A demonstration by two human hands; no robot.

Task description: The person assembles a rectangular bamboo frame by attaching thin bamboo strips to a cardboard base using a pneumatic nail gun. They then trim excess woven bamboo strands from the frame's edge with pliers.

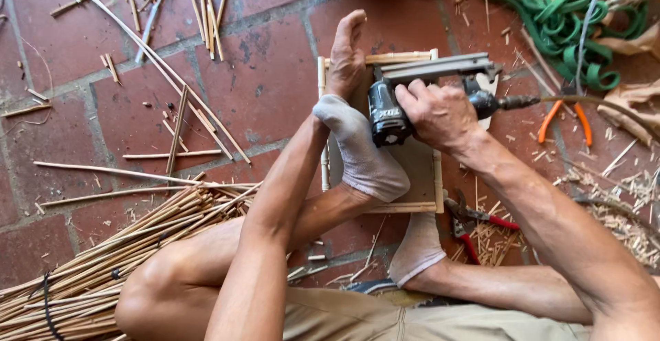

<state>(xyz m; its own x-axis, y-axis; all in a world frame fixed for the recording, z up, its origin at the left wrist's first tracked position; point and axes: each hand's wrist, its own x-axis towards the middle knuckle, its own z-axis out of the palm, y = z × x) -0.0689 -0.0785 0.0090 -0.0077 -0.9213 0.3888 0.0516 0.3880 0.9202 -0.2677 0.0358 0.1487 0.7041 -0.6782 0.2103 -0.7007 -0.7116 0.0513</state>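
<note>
Gripping a grey and black nail gun (419,100), the right hand (440,114) is closed around the tool's handle just right of the frame's centre, with the nose pressed toward the top edge of a small wooden panel (416,169). An air hose (591,100) runs from the gun's rear toward the right edge. The left hand (346,56) lies flat and open, fingers straight, pressing the panel's upper left corner against the brick floor (261,86); it grasps nothing. A foot in a grey sock (361,152) also rests on the panel's left side, helping to pin it, and the other socked foot (417,248) sits just below it.

Thin bamboo strips (402,58) already run along the panel's top, left, right and bottom edges, so the border looks laid all round; judging from where the gun sits, the fastening along the top appears to be in hand, and how many strips are already fixed cannot be told.

Red-handled pliers (474,227) lie just beside the panel's lower right corner, and orange-handled pliers (565,117) lie to the right. A bundle of bamboo sticks (124,251) fills the lower left, loose sticks scatter across the upper left, and a green strap (570,25) coils at the upper right.
</note>
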